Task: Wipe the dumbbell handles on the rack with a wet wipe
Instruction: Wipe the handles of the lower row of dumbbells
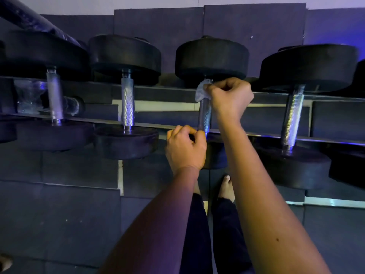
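Gripping wet wipe (201, 92) with right hand (229, 97) at far end of dumbbell handle (204, 117); curling left hand (185, 149) at near end, hold unclear; above dark floor mats (59, 214).

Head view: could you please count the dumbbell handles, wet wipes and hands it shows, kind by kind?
Dumbbell handles: 4
Wet wipe: 1
Hands, left hand and right hand: 2
Total: 7

floor: dark rubber tiles (59, 214), pale gaps | wall (59, 4): pale strip, top of frame | light: blue-violet glow (355, 36), right edge
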